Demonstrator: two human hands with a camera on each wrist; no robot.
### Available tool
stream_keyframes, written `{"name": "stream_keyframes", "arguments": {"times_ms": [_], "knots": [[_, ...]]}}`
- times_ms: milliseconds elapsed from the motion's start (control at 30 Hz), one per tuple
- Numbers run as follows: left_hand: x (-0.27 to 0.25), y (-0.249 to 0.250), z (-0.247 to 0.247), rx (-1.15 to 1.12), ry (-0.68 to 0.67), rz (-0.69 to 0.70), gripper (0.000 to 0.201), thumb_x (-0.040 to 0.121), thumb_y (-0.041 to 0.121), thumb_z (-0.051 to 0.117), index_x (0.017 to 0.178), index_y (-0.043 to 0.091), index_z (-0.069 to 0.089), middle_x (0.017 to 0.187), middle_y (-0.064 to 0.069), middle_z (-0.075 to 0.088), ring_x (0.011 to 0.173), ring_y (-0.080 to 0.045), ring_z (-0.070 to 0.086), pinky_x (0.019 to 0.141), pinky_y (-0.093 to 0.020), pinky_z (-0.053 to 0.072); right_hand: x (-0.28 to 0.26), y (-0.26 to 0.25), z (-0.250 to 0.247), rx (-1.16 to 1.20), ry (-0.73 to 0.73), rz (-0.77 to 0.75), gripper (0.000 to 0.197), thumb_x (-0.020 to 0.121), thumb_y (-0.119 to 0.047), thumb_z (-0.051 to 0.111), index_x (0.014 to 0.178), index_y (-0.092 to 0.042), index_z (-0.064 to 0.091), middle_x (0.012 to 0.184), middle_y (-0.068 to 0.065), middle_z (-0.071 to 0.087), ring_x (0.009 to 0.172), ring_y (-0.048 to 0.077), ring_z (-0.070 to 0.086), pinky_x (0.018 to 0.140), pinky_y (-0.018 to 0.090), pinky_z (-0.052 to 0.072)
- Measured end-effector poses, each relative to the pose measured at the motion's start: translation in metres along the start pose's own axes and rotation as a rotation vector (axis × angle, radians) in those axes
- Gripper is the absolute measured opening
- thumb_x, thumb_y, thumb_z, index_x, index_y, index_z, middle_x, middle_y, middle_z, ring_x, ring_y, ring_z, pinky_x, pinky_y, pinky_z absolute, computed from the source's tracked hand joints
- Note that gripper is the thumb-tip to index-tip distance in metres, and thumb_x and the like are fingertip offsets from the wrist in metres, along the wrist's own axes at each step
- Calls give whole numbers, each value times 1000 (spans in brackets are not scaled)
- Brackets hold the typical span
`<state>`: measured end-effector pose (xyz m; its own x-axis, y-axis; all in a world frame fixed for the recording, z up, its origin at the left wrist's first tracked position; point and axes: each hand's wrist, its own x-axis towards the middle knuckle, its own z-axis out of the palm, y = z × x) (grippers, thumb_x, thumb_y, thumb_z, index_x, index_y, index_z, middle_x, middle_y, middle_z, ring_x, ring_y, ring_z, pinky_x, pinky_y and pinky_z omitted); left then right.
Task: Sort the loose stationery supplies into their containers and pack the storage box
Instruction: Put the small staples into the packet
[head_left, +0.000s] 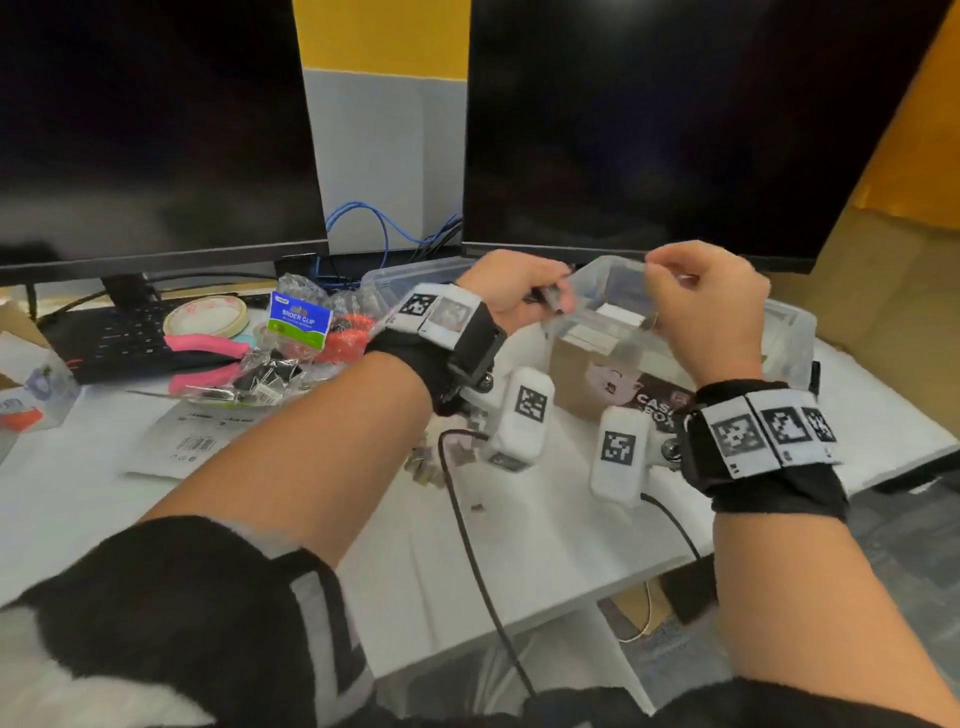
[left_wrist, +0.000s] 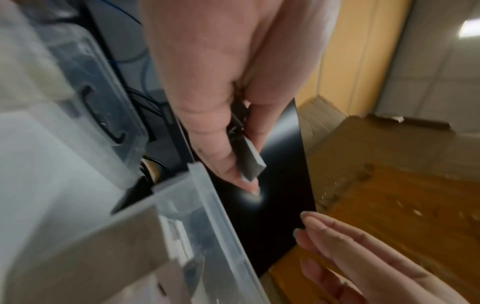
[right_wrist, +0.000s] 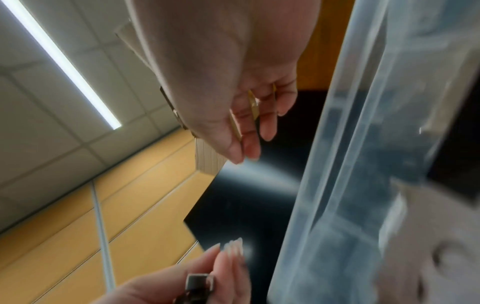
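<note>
My left hand (head_left: 519, 291) hovers over the near-left corner of the clear plastic storage box (head_left: 789, 322). It pinches a small grey and black metal piece (head_left: 550, 300) between thumb and fingers. The left wrist view shows that piece as a flat grey bar (left_wrist: 249, 158) sticking out past the fingertips. My right hand (head_left: 696, 291) is above the box's middle, thumb and fingers pinched on a thin yellowish band (right_wrist: 253, 105). A brown cardboard box (head_left: 623, 387) with a cartoon print stands inside the clear box.
Two dark monitors (head_left: 649, 130) stand close behind the box. To the left lie a binder clip pack (head_left: 298, 319), a tape roll (head_left: 205, 317), pink-handled pliers (head_left: 208, 358), bags of clips, a keyboard (head_left: 109, 338) and a second clear container (head_left: 405, 275). The table edge (head_left: 909, 457) is near right.
</note>
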<state>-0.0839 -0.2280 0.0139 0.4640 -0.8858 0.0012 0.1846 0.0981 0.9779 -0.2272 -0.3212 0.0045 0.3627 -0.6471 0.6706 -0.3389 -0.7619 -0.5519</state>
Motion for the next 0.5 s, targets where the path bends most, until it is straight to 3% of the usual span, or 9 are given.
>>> {"name": "stream_keyframes", "arguments": {"times_ms": [133, 267, 300, 400, 500], "knots": [[29, 7, 51, 232, -35, -73, 26, 91, -10, 44, 67, -4, 50, 57, -14, 51, 51, -23, 51, 55, -27, 52, 3, 32, -31, -172, 50, 118, 25, 92, -22, 49, 103, -14, 70, 102, 6, 70, 94, 20, 60, 76, 21, 35], [54, 3, 93, 676, -129, -97, 16, 92, -1, 50, 78, -3, 58, 61, -12, 59, 60, -27, 58, 77, -35, 54, -3, 53, -43, -134, 26, 184, 22, 91, -18, 52, 101, -12, 71, 99, 7, 70, 91, 22, 61, 77, 23, 37], [60, 2, 97, 840, -182, -95, 16, 91, 3, 52, 81, -4, 63, 65, -12, 60, 64, -26, 58, 78, -33, 53, -5, 58, -42, -119, 26, 194, 21, 90, -17, 52, 99, -13, 71, 98, 7, 70, 91, 22, 61, 78, 25, 39], [72, -4, 106, 1383, -258, -70, 18, 84, 25, 62, 88, 11, 73, 74, -2, 64, 66, -18, 62, 64, -24, 49, -12, 69, -38, -90, 45, 208, 20, 88, -13, 53, 97, -13, 71, 96, 6, 70, 91, 22, 61, 81, 28, 41], [83, -13, 113, 1769, -275, -83, 16, 78, 34, 69, 83, 19, 66, 87, 1, 67, 83, -22, 64, 78, -31, 52, -14, 70, -36, -73, 68, 207, 20, 89, -13, 53, 99, -12, 71, 97, 6, 69, 91, 20, 60, 80, 27, 41]]}}
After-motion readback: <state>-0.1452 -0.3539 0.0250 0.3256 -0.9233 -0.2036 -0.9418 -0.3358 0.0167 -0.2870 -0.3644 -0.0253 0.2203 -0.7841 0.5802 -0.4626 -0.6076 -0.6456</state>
